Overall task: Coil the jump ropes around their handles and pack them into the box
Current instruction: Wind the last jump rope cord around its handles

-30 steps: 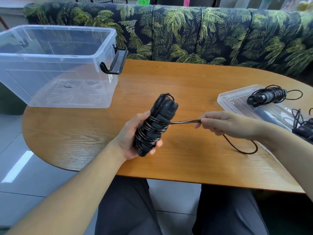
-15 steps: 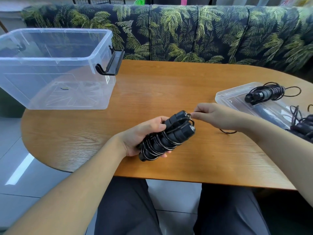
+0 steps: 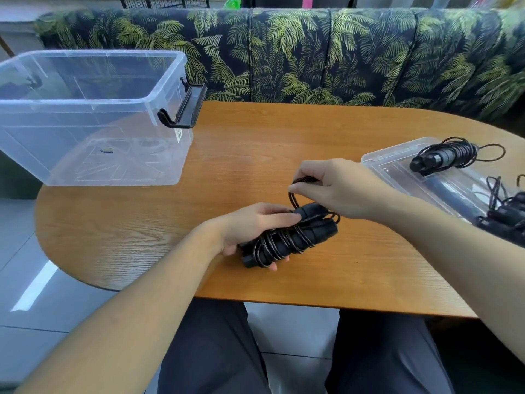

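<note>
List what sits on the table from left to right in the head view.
Clear storage box → left hand → jump rope being coiled → right hand → coiled jump rope on the clear lid.

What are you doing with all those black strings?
A person is winding a jump rope around its handles. The left hand grips the bundle just above the wooden table, and the right hand pinches the last loop of cord over one end. Another coiled rope lies on a clear lid to the right, with more rope beside it. The clear box on the left has no rope in it yet.
</note>
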The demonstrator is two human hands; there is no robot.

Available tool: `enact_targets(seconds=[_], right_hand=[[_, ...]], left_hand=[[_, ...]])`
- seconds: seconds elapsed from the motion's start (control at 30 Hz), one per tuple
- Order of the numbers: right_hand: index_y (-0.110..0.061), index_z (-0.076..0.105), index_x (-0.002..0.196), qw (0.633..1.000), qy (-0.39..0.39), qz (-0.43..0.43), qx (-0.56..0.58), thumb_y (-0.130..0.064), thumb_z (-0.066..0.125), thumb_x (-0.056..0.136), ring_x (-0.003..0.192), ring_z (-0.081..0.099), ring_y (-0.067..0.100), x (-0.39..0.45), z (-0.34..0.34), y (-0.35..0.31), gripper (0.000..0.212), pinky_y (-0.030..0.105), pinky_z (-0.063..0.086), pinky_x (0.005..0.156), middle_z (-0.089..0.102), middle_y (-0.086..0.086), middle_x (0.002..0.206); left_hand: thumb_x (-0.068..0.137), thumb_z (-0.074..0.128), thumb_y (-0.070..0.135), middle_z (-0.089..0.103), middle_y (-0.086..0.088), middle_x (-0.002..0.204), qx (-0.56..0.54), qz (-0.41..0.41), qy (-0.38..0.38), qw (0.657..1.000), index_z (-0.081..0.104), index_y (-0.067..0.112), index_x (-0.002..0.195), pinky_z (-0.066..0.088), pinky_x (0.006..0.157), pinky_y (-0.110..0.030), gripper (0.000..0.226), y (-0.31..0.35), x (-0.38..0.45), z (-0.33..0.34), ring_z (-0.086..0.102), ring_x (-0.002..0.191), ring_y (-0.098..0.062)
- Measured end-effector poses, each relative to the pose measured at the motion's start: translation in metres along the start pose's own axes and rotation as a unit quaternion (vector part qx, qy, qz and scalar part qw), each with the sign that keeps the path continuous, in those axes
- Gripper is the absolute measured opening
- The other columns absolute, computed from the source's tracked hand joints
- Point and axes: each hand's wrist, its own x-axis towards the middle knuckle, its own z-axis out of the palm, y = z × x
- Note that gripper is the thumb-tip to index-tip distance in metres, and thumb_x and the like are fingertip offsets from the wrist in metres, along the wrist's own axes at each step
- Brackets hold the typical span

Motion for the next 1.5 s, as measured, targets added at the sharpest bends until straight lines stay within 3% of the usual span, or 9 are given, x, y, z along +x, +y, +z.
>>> enact_targets(seconds=[0.17,0.33,0.47,0.67,0.9,1.03,1.13,1.3,1.5], right_hand=[[-0.029,0.065,0.095,0.985,0.056,-0.126,-0.1,-0.041,0.052,0.1,0.074,0.061,0.017,-0.009,0.012,-0.005,0.019,0.033,0.043,0.061,0.065,-0.015,0.083],[-0.023,0.068,0.101,0.961,0.061,-0.21,-0.166,-0.045,0.03,0.099,0.063,0.062,0.022,-0.015,0.02,-0.005,0.043,0.029,0.037,0.05,0.067,-0.011,0.086],[-0.023,0.067,0.113,0.946,0.075,-0.234,-0.213,-0.04,0.029,0.102,0.065,0.066,0.022,-0.017,0.016,-0.002,0.043,0.035,0.05,0.048,0.069,-0.007,0.092],[-0.019,0.05,0.141,0.929,0.086,-0.256,-0.254,-0.029,0.04,0.105,0.074,0.067,0.019,-0.032,0.023,0.006,0.039,0.034,0.049,0.046,0.067,-0.003,0.101],[-0.02,0.039,0.115,0.967,0.128,-0.199,-0.094,-0.044,0.049,0.099,0.06,0.068,0.025,-0.041,0.023,0.021,0.03,0.031,0.05,0.047,0.074,0.003,0.082],[-0.031,0.04,0.112,0.989,0.054,-0.135,0.003,-0.052,0.048,0.095,0.065,0.06,0.0,-0.044,0.02,0.023,0.028,0.008,0.035,0.053,0.075,-0.013,0.088],[-0.039,0.044,0.105,0.994,-0.002,-0.093,0.05,-0.056,0.042,0.095,0.055,0.054,0.014,-0.045,0.019,0.03,0.02,0.024,0.038,0.049,0.062,-0.007,0.064],[-0.035,0.059,0.108,0.997,-0.021,-0.077,0.014,-0.061,0.024,0.097,0.074,0.055,0.006,-0.051,0.016,0.05,0.046,0.026,0.041,0.064,0.056,-0.018,0.074],[-0.023,0.059,0.113,0.976,-0.001,-0.195,-0.1,-0.044,0.022,0.108,0.087,0.052,0.01,-0.049,0.021,0.054,0.043,0.034,0.045,0.08,0.059,-0.012,0.094]], left_hand=[[0.097,0.06,0.041,0.071,-0.018,0.101,-0.047,-0.006,0.031,0.998,0.057,0.012,0.126,0.061,0.069,-0.05,0.041,0.0,0.002,0.004,0.07,0.085,-0.038],[0.102,0.055,0.029,0.066,-0.023,0.109,-0.155,0.034,0.024,0.987,0.048,0.011,0.138,0.057,0.073,-0.055,0.04,-0.011,0.0,-0.003,0.067,0.091,-0.044],[0.1,0.053,0.027,0.067,-0.021,0.105,-0.207,0.07,0.055,0.974,0.054,0.011,0.136,0.057,0.074,-0.051,0.039,-0.013,-0.004,-0.002,0.067,0.088,-0.038],[0.095,0.044,0.03,0.068,-0.02,0.091,-0.241,0.074,0.127,0.959,0.062,0.004,0.11,0.052,0.065,-0.041,0.035,-0.011,-0.003,0.01,0.065,0.074,-0.032],[0.097,0.04,0.042,0.065,-0.017,0.088,-0.207,0.1,0.084,0.97,0.063,0.006,0.103,0.053,0.061,-0.037,0.042,-0.011,-0.007,0.009,0.063,0.069,-0.03],[0.096,0.055,0.052,0.066,-0.012,0.082,-0.16,0.096,0.101,0.977,0.063,0.011,0.107,0.055,0.056,-0.035,0.043,-0.01,-0.007,0.011,0.064,0.065,-0.026],[0.095,0.062,0.044,0.065,-0.013,0.082,-0.169,0.114,0.093,0.975,0.057,0.012,0.111,0.055,0.055,-0.036,0.036,-0.012,-0.007,0.008,0.064,0.065,-0.027],[0.086,0.067,0.044,0.063,-0.013,0.082,-0.177,0.116,0.066,0.975,0.05,0.015,0.117,0.055,0.056,-0.036,0.045,-0.015,-0.007,0.004,0.064,0.066,-0.029],[0.086,0.065,0.042,0.062,-0.014,0.086,-0.185,0.123,0.035,0.974,0.053,0.02,0.117,0.055,0.054,-0.036,0.039,-0.018,-0.008,0.0,0.064,0.066,-0.03]])
